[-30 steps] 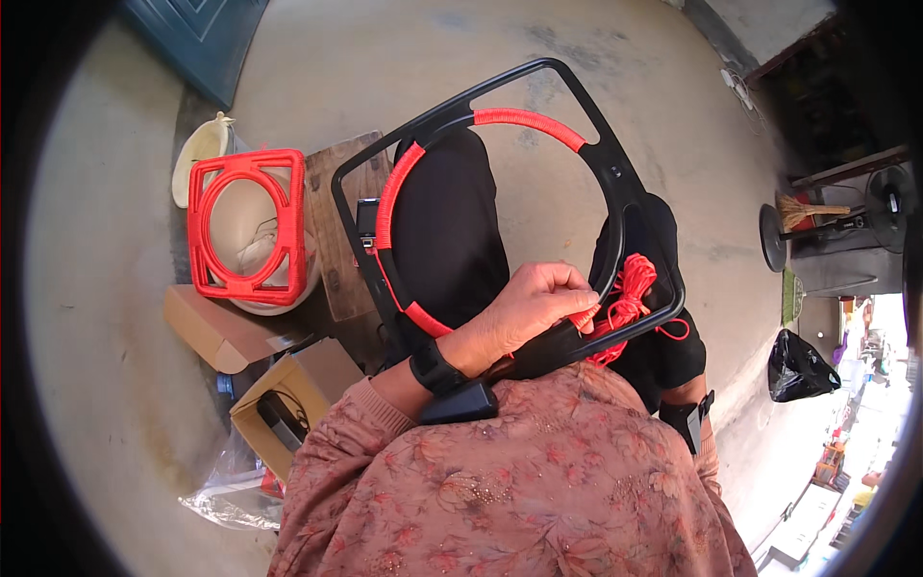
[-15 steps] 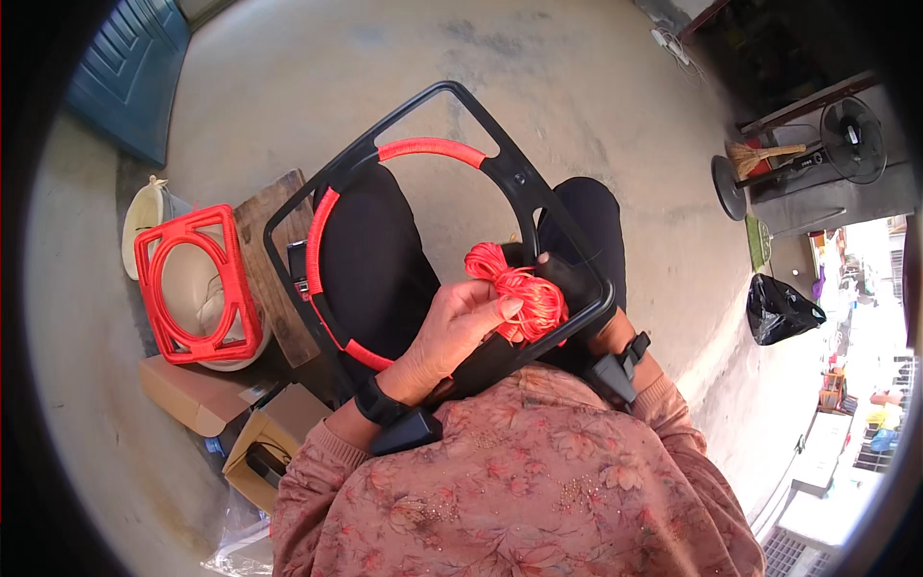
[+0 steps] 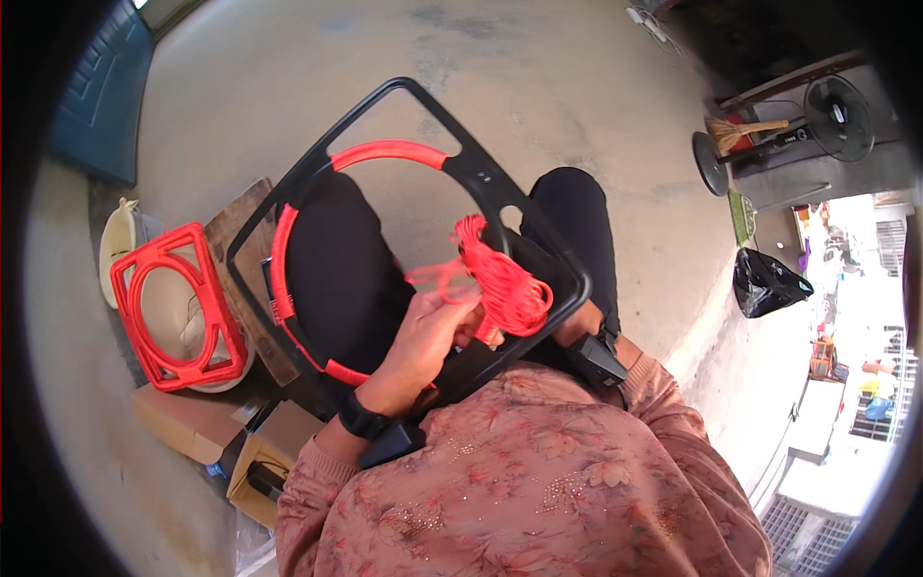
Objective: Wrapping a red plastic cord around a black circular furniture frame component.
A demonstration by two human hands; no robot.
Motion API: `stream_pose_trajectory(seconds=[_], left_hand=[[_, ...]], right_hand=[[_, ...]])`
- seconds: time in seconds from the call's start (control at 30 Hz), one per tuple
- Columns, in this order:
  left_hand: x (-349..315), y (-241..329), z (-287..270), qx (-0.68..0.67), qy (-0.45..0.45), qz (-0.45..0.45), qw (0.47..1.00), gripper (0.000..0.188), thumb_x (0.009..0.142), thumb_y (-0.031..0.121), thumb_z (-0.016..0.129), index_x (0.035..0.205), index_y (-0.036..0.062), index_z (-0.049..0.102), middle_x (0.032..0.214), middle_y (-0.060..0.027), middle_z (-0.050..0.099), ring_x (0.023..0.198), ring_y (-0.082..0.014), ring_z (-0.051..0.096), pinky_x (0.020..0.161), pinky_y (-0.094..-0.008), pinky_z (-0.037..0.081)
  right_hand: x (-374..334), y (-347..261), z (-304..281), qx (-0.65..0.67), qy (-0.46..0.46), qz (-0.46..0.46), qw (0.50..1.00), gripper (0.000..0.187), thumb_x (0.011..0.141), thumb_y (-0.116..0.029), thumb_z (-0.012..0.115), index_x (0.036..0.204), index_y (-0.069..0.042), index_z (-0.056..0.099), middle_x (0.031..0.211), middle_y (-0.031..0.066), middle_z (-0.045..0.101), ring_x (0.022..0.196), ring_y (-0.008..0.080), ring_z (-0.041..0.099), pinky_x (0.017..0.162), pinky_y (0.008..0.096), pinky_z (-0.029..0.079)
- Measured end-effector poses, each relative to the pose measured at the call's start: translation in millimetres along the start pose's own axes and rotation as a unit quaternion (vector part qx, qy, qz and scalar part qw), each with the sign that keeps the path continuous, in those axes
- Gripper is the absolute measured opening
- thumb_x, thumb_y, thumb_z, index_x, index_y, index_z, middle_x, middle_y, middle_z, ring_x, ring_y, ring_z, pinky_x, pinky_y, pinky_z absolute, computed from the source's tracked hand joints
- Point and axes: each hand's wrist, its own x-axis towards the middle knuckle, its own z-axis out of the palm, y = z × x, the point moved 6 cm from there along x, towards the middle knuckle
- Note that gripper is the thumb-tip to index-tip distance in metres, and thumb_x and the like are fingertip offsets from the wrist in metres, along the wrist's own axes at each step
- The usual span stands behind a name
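While the left hand (image 3: pixel 433 332) pinches the red cord bundle (image 3: pixel 502 284) over the black frame (image 3: pixel 385 240), the right hand (image 3: pixel 577 325) sits under the frame's edge, grip indiscernible.

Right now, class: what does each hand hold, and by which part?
The left hand grips the red cord bundle at its lower end. The right hand is mostly hidden behind the black frame, seemingly holding its near edge.

Grey concrete floor (image 3: pixel 288 87), cardboard boxes (image 3: pixel 192 428), black bag (image 3: pixel 766 284), standing fan (image 3: pixel 769 144), blue mat (image 3: pixel 91 106)

Soft daylight, overexposed right, fisheye vignette.
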Motion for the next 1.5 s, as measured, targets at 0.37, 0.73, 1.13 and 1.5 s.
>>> stream_pose_trajectory(seconds=[0.37, 0.73, 1.13, 1.5], left_hand=[[2.4, -3.2, 9.7, -0.033, -0.059, -0.051, 0.996, 0.022, 0.092, 0.022, 0.058, 0.097, 0.0014, 0.066, 0.080, -0.0012, 0.064, 0.074, -0.0033, 0.056, 0.064, -0.0165, 0.038], [7.4, -7.0, 1.4, -0.091, 0.000, -0.086, 0.992, 0.025, 0.095, 0.021, 0.054, 0.091, -0.0016, 0.064, 0.073, -0.0041, 0.063, 0.064, -0.0095, 0.058, 0.064, -0.0213, 0.047], [10.7, 0.4, 5.4, 0.026, -0.010, 0.012, 1.000, 0.020, 0.094, 0.019, 0.056, 0.082, 0.0024, 0.058, 0.071, -0.0047, 0.062, 0.066, -0.0087, 0.058, 0.064, -0.0230, 0.046], [4.2, 10.8, 5.4, 0.069, -0.014, 0.032, 0.997, 0.021, 0.094, 0.017, 0.057, 0.083, 0.0003, 0.061, 0.073, -0.0040, 0.063, 0.065, -0.0060, 0.056, 0.060, -0.0201, 0.042]], right_hand=[[-30.8, -4.4, -112.3, 0.212, 0.244, 0.085, 0.943, 0.031, 0.097, -0.033, 0.047, 0.113, -0.007, 0.055, 0.098, 0.0032, 0.063, 0.086, 0.0169, 0.061, 0.078, 0.0292, 0.049], [-109.7, -27.9, -184.9, 0.375, 0.161, 0.144, 0.901, 0.028, 0.099, -0.031, 0.044, 0.081, -0.011, 0.044, 0.057, -0.0042, 0.037, 0.044, 0.0065, 0.036, 0.043, 0.0222, 0.032], [-58.6, -39.2, -130.4, -0.026, 0.199, 0.171, 0.965, 0.015, 0.087, -0.018, 0.061, 0.092, -0.004, 0.058, 0.075, -0.0019, 0.054, 0.067, 0.0084, 0.052, 0.062, 0.0245, 0.043], [2.7, -29.2, -89.6, -0.291, 0.133, 0.110, 0.941, 0.026, 0.083, -0.013, 0.068, 0.103, 0.002, 0.061, 0.088, 0.0058, 0.066, 0.082, 0.0103, 0.060, 0.072, 0.0277, 0.049]])
